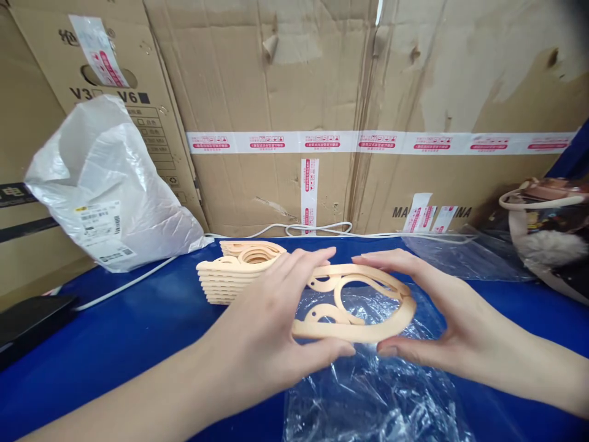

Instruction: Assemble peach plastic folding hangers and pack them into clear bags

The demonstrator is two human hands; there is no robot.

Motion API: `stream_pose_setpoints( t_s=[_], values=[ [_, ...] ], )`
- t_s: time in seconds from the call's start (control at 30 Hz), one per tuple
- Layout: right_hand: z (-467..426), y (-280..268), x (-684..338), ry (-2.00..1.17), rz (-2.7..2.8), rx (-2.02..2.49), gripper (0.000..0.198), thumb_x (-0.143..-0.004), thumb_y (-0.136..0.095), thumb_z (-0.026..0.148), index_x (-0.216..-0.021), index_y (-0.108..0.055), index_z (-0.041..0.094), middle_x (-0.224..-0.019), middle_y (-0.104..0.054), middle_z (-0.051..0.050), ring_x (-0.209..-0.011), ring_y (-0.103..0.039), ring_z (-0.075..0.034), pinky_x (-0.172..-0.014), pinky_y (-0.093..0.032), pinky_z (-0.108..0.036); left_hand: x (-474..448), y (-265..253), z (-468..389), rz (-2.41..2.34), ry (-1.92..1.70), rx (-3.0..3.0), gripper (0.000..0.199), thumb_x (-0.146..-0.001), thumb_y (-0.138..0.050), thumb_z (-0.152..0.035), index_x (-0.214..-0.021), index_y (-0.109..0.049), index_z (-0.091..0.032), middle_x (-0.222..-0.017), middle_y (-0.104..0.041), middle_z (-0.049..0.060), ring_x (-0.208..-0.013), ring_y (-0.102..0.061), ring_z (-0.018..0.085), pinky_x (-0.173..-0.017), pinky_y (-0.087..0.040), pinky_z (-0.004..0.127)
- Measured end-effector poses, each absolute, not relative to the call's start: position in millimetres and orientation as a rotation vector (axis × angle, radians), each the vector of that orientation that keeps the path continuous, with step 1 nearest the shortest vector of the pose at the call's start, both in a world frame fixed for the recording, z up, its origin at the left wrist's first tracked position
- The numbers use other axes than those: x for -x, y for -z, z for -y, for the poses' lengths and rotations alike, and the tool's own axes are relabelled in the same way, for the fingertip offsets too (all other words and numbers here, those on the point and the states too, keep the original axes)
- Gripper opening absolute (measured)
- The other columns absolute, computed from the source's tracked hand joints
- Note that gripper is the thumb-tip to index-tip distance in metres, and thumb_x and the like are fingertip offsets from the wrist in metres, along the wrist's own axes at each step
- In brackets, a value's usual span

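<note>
Between my two hands is a beige curved, openwork plastic piece that looks like a folding hanger [368, 333], raised above the blue table. My left hand [271, 313] grips its left end, thumb below and fingers above, hiding that end. Around the rounded right end curls my right hand [460, 313], its thumb at the lower edge and its fingers at the upper edge. Just behind my left hand lies a neat stack of similar beige hangers [223, 279], partly covered by that hand.
Crumpled clear plastic wrap [368, 393] lies on the blue table [115, 356] below my hands. At left stand a white plastic mailer bag [96, 178] and a black flat object [37, 322]. A white cable [257, 232] runs before cardboard boxes [276, 80]. A bag [547, 227] sits at right.
</note>
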State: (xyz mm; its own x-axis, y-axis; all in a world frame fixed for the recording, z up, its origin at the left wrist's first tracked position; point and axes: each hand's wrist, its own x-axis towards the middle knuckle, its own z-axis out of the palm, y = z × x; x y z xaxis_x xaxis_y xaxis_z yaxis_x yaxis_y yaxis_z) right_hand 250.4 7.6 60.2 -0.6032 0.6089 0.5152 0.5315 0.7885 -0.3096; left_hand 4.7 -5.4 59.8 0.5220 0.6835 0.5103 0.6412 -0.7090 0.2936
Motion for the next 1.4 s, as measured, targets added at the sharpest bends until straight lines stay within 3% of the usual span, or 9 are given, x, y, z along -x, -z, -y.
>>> stream_pose_setpoints(
  t_s=[0.1, 0.2, 0.3, 0.37, 0.47, 0.73, 0.97, 1.17, 1.4],
  values=[
    [-4, -57, -251, -0.303, 2.315, 0.901, 0.071, -0.073, -0.074, 0.040, -0.133, -0.035, 0.034, -0.131, -0.053, -0.004, -0.116, -0.057, -0.025, -0.090, -0.054, -0.033, -11, -52, 9, -1.199, -0.916, -2.653, 0.077, -0.077, -0.068, -0.049, -0.140, -0.030, -0.025, -0.133, -0.052, 0.009, -0.122, -0.049, 0.028, -0.103, -0.041, 0.048],
    [-4, -56, -261, -0.373, 2.282, 0.942, 0.073, -0.071, -0.074, 0.040, -0.132, -0.035, 0.035, -0.130, -0.054, -0.005, -0.117, -0.056, -0.028, -0.090, -0.054, -0.036, -11, -50, 14, -1.233, -0.830, -2.637, 0.086, -0.079, -0.061, -0.058, -0.146, -0.019, -0.025, -0.146, -0.040, 0.011, -0.133, -0.038, 0.032, -0.107, -0.036, 0.053],
    [-6, -59, -287, -0.272, 2.177, 1.037, 0.069, -0.071, -0.073, 0.044, -0.130, -0.040, 0.034, -0.128, -0.055, -0.006, -0.116, -0.056, -0.030, -0.097, -0.050, -0.042, -3, -48, 24, -1.265, -0.643, -2.631, 0.084, -0.086, -0.052, -0.060, -0.150, -0.010, -0.026, -0.156, -0.023, 0.008, -0.140, -0.025, 0.031, -0.109, -0.035, 0.049],
    [-8, -61, -311, -0.212, 2.084, 1.151, 0.069, -0.072, -0.071, 0.048, -0.131, -0.040, 0.034, -0.130, -0.055, -0.008, -0.117, -0.056, -0.031, -0.104, -0.043, -0.045, 7, -45, 30, -1.249, -0.513, -2.638, 0.080, -0.089, -0.049, -0.056, -0.151, -0.009, -0.027, -0.157, -0.020, 0.005, -0.141, -0.025, 0.029, -0.109, -0.036, 0.045],
    [-9, -59, -349, -0.167, 2.032, 1.261, 0.073, -0.070, -0.069, 0.057, -0.134, -0.041, 0.035, -0.126, -0.058, -0.012, -0.113, -0.058, -0.034, -0.100, -0.046, -0.045, 22, -34, 34, -1.188, -0.372, -2.682, 0.082, -0.089, -0.052, -0.051, -0.152, -0.006, -0.028, -0.157, -0.017, 0.004, -0.140, -0.026, 0.029, -0.109, -0.035, 0.044],
    [4, -26, -378, -0.171, 2.100, 1.413, 0.062, -0.069, -0.068, 0.058, -0.125, -0.046, 0.041, -0.125, -0.060, -0.009, -0.112, -0.059, -0.035, -0.091, -0.051, -0.044, 32, -5, 29, -1.138, -0.400, -2.678, 0.085, -0.086, -0.057, -0.052, -0.151, -0.005, -0.031, -0.154, -0.025, 0.004, -0.137, -0.033, 0.032, -0.109, -0.034, 0.047],
    [-7, -19, -355, -0.206, 2.322, 1.402, 0.069, -0.072, -0.071, 0.048, -0.132, -0.040, 0.039, -0.136, -0.053, -0.007, -0.125, -0.050, -0.034, -0.099, -0.047, -0.047, 29, -5, 28, -1.128, -0.441, -2.674, 0.083, -0.086, -0.057, -0.053, -0.150, -0.008, -0.032, -0.153, -0.028, 0.004, -0.135, -0.035, 0.031, -0.110, -0.033, 0.046],
    [-19, -25, -316, -0.192, 2.533, 1.295, 0.064, -0.071, -0.071, 0.052, -0.127, -0.049, 0.030, -0.132, -0.057, -0.008, -0.129, -0.044, -0.036, -0.110, -0.019, -0.064, 27, -6, 30, -1.155, -0.400, -2.663, 0.084, -0.085, -0.059, -0.052, -0.150, -0.008, -0.033, -0.153, -0.026, 0.004, -0.136, -0.033, 0.031, -0.110, -0.032, 0.048],
    [-24, -34, -319, 0.064, 2.636, 1.185, 0.044, -0.073, -0.070, 0.050, -0.110, -0.059, 0.028, -0.121, -0.064, -0.005, -0.118, -0.055, -0.031, -0.109, -0.015, -0.068, 29, -4, 31, -1.149, -0.438, -2.654, 0.080, -0.087, -0.057, -0.051, -0.149, -0.010, -0.034, -0.153, -0.024, 0.002, -0.137, -0.032, 0.031, -0.109, -0.032, 0.049]
  ],
)
